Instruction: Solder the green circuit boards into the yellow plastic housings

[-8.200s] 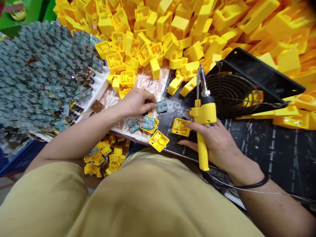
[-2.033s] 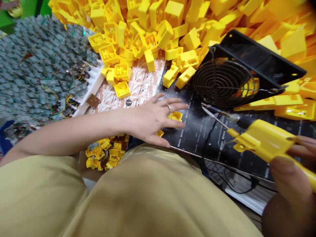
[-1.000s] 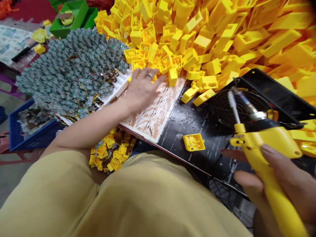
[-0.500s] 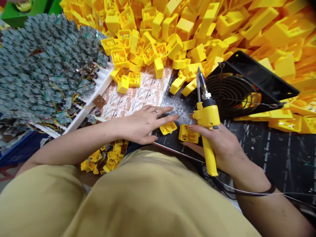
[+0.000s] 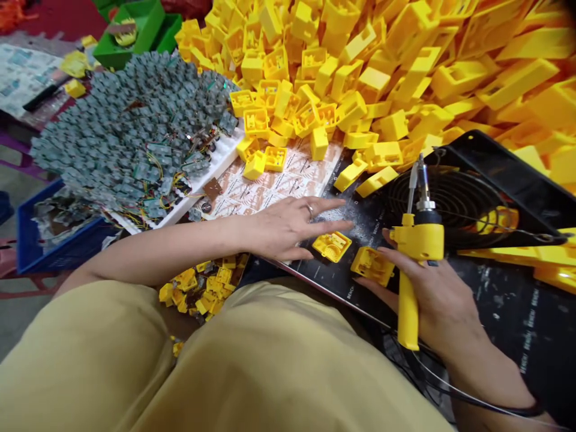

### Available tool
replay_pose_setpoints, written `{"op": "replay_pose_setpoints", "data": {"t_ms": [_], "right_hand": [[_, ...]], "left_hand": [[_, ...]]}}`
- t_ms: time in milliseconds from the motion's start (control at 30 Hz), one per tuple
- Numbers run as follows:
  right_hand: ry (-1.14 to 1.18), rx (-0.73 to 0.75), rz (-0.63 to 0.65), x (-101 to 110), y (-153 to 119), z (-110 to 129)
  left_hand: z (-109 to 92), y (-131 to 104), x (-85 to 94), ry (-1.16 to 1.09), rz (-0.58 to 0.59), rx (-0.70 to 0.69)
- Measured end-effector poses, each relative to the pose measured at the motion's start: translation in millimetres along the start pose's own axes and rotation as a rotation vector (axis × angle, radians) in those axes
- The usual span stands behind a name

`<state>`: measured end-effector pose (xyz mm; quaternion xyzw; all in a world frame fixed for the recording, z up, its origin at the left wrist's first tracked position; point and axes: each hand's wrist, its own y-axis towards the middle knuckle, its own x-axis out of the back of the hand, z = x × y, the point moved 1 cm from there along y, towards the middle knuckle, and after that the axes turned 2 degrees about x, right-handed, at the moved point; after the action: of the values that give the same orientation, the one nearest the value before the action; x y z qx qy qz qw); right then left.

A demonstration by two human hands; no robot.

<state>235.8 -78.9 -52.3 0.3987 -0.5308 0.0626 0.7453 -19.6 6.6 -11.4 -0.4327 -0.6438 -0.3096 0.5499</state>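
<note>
My left hand is spread flat, palm down, with its fingers reaching over the table. Just below its fingertips lies a small open yellow plastic case half, with moulded details inside. My right hand carries a yellow soldering gun, its metal tip and feed tube pointing up and away from me. Thumb and fingers of that same hand also reach around a second, deeper yellow housing on the black table surface. Part of the grip on the gun is hidden behind its handle.
A big heap of yellow housings covers the back. A black fan with a wire guard stands at right. Grey parts with wires crowd a white foam tray at left. Below is a blue crate. A cable trails from the gun.
The view has swung left, so everything sits farther right and lower. My left fingers cover less of the small case half. My right hand keeps the soldering gun and stays at the housing.
</note>
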Motion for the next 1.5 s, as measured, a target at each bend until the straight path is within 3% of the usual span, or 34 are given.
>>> {"op": "replay_pose_setpoints", "data": {"t_ms": [100,167,333,433,500,600,733,833,1033,1133,1200,1233,1333,1400,1500], "right_hand": [[-0.003,0.005,0.001,-2.6,-0.9,0.9],[-0.004,0.006,0.014,-4.0,-2.9,1.2],[-0.077,-0.051,0.009,-6.7,-6.7,1.5],[-0.139,-0.03,-0.008,-7.4,-4.5,3.3],[-0.145,-0.032,-0.011,-8.1,-2.3,4.4],[-0.067,-0.051,-0.035,-13.3,1.9,7.4],[0.058,-0.028,-0.04,-27.5,11.6,17.4],[0.08,0.019,-0.033,-32.8,18.9,24.6],[0.097,-0.022,-0.036,-29.3,22.6,24.5],[0.122,-0.022,-0.025,-30.9,21.4,22.8],[0.152,-0.007,-0.012,-32.1,20.0,22.5],[0.167,0.001,-0.007,-32.1,19.0,22.4],[0.195,-0.001,0.015,-28.8,14.4,21.5],[0.201,-0.015,0.044,-24.0,10.1,19.7],[0.195,-0.037,0.076,-15.5,4.1,15.8]], "left_hand": [[-0.4,5.0,1.1,0.057,0.086,-0.167],[-7.0,13.2,-5.2,0.103,0.1,-0.187],[-32.0,29.0,-26.2,0.061,-0.087,0.048],[-32.0,23.3,-26.0,0.008,-0.144,0.166],[-15.1,8.0,-15.5,0.056,-0.159,0.309],[29.0,-26.0,6.9,0.212,-0.156,0.59],[75.7,-54.8,21.1,0.213,-0.139,0.716],[83.9,-54.1,19.0,0.147,-0.127,0.707],[74.4,-44.3,26.9,0.156,-0.065,0.714],[60.3,-38.4,30.7,0.024,-0.229,0.661],[45.9,-32.4,23.2,-0.213,-0.343,0.505],[38.6,-29.7,16.0,-0.334,-0.346,0.405],[22.4,-28.5,-9.9,-0.462,-0.224,0.197],[17.6,-34.5,-21.9,-0.37,-0.151,0.202],[12.8,-45.7,-25.7,-0.211,-0.122,0.256]]}}
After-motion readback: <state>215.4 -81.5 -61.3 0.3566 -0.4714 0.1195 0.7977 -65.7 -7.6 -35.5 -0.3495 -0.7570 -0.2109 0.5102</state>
